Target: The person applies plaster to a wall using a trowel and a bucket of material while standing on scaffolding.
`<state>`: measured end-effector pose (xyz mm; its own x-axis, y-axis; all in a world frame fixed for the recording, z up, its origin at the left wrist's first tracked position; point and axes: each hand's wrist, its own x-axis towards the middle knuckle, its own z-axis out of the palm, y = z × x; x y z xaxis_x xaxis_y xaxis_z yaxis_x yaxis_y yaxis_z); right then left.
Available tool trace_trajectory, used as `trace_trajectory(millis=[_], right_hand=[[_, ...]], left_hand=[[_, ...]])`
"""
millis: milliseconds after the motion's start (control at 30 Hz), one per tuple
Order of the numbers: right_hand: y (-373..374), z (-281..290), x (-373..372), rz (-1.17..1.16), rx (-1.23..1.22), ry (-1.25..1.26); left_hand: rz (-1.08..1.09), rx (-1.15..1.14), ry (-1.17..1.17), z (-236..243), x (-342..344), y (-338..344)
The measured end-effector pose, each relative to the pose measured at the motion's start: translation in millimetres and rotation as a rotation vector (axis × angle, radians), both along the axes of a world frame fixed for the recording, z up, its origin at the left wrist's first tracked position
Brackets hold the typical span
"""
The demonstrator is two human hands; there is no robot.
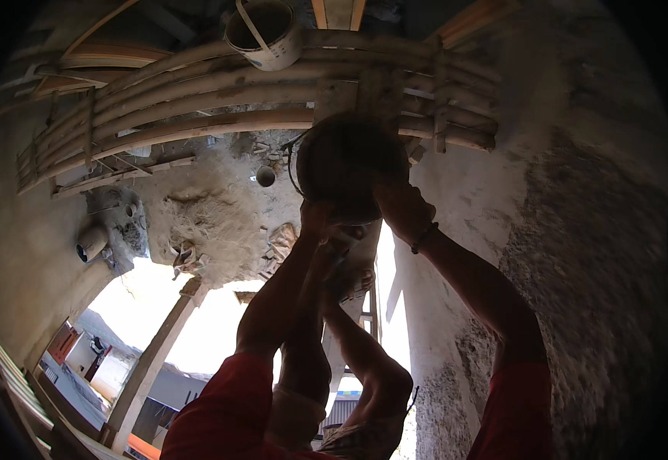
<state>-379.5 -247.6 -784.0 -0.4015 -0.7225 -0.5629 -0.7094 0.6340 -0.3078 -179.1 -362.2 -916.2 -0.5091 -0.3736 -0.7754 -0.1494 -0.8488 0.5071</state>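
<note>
A dark, round bucket point(349, 157) with a thin handle at its left is held high in the centre, its contents too shadowed to make out. My left hand point(315, 218) grips it at the lower left, partly in shadow. At its lower right, my right hand point(407, 211) is closed on the bucket, with a dark band at the wrist. Beneath the bucket, between my forearms, are other bare limbs point(357, 345) and patterned cloth; I cannot tell whose they are.
Long wooden poles point(204, 96) form a platform across the top, beside a pale bucket point(261, 38). Rubble and a small container point(265, 175) lie on the dusty ground. A post point(154, 345) stands lower left, near a cylindrical vessel point(92, 241). A rough wall point(572, 268) is at right.
</note>
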Motion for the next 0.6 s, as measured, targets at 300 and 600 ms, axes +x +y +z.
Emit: trace_trajectory(millis=[300, 600], right_hand=[[105, 134, -49, -0.015, -0.028, 0.209], [124, 220, 33, -0.041, -0.012, 0.008]], left_hand=[[-0.283, -0.271, -0.183, 91, 10, -16], [-0.332, -0.145, -0.152, 304, -5, 4]])
